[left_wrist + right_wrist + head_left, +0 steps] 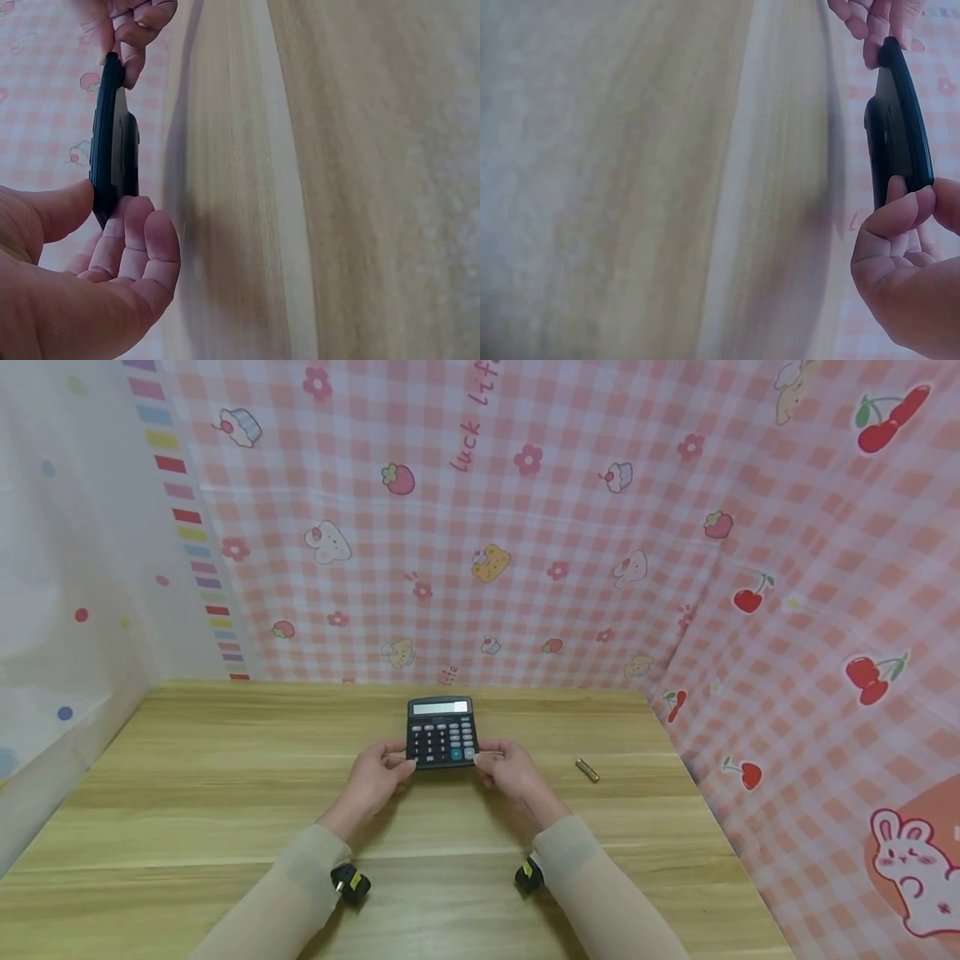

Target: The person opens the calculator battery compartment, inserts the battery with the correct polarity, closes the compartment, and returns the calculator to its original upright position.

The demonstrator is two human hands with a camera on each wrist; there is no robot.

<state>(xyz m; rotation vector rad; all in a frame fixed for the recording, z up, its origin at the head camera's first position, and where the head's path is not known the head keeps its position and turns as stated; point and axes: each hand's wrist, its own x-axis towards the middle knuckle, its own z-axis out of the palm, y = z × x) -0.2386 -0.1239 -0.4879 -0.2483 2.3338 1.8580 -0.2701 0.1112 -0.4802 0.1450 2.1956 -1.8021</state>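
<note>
A black desk calculator [441, 732] with a pale display is held up over the table, its keys facing me in the head view. My left hand [377, 774] pinches its lower left corner, thumb on the front and fingers behind. At the lower right corner my right hand [513, 770] grips it the same way. The left wrist view shows the calculator [112, 142] edge-on, raised off the wood, with the left thumb and curled fingers around its near end. In the right wrist view its dark back [900, 124] shows above the right fingers.
A small gold battery-like cylinder [587, 770] lies on the wooden table [225, 760], right of the right hand. Behind the table hangs a pink checked cloth [450, 610], with another cherry-print side [810, 635] on the right. A white dotted cloth [67, 568] hangs at left.
</note>
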